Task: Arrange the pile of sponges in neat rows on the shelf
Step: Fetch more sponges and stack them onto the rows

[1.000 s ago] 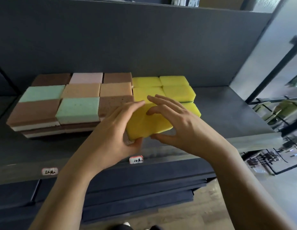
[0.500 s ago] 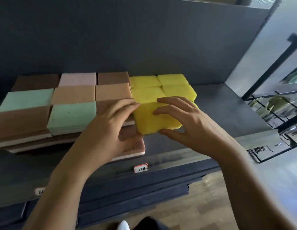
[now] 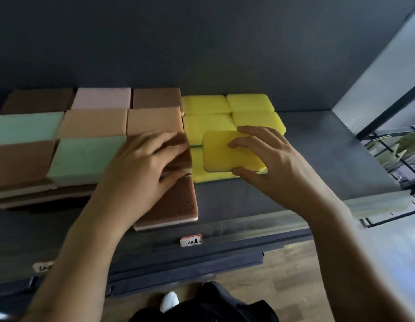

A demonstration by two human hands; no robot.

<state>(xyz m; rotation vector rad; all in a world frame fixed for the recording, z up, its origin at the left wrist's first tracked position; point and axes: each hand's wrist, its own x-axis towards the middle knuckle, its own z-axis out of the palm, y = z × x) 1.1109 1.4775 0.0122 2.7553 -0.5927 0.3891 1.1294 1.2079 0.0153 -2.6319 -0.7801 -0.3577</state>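
Plainly, the right hand pinches the yellow sponge, with the thumb against its near edge and the fingers curled over its top. The sponge hangs slightly askew just beyond the palm, overlapping the front of the yellow rows that run away from the fingertips. Near this hand, on its thumb side, the left hand holds a brown sponge, fingers laid across the top and thumb tucked at the near edge. Under that palm a white-based brown sponge juts toward the person. Beyond the left hand's knuckles sits the block of green and tan sponges. Everything rests on the dark shelf.

The foam looks light and soft, likely to dent under a hard squeeze and rough enough not to slip. A gentle hold across the two long edges should keep it square as it goes down.
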